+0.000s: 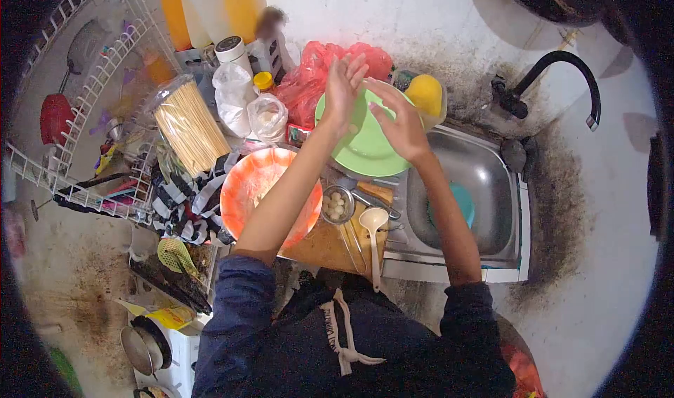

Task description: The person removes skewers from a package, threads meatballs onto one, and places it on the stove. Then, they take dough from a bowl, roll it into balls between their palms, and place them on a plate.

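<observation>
My left hand [342,94] is raised over the green plate [368,145], its fingers stretched out and nothing visible in it. Just to its right, my right hand [401,122] hovers above the same plate with its fingers extended; the palms face each other with a gap between them. A small pale lump [353,128] shows on the plate near my left wrist. Under my left forearm stands an orange-and-white bowl [239,177] with pale stuff inside, partly hidden by the arm. A strainer [338,205] holding several small whitish balls rests close by.
A cream ladle [374,219] lies on the wooden board [323,247]. The steel sink [491,187] with a black faucet [562,57] is at right. Behind stand a red plastic bag [302,82] and a white-bodied bottle [232,50]. Bundled skewers [189,124] lie left.
</observation>
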### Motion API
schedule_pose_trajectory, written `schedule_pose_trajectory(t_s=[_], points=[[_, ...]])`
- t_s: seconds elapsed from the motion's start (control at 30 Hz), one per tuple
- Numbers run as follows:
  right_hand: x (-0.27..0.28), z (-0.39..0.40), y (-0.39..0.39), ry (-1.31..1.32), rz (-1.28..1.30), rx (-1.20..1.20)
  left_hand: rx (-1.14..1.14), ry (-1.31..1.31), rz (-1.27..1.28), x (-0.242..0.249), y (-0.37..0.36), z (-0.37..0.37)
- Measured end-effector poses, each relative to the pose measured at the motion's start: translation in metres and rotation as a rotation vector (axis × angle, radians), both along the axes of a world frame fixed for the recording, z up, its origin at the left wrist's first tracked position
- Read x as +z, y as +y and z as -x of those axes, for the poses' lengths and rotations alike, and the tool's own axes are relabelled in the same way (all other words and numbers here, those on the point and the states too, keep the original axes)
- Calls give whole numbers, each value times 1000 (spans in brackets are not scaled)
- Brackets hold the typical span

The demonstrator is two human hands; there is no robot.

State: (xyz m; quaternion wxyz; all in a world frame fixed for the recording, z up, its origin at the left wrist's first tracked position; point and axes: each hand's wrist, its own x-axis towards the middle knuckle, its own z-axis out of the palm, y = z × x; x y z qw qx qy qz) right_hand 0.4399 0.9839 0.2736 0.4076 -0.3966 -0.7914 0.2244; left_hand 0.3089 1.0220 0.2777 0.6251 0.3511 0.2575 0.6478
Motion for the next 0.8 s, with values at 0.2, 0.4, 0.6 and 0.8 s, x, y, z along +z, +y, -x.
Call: schedule_pose_trajectory(t_s=[0.2, 0.4, 0.6, 0.8], points=[[13, 5, -4, 163, -89, -70, -22, -8, -125, 23, -5, 37], [33, 92, -26, 73, -366, 55, -5, -158, -182, 40, -28, 83], [21, 176, 18, -462, -182, 50, 417, 18, -45, -7, -31, 182], [-29, 231, 53, -860, -158, 15, 399, -147, 163, -43, -62, 216]])
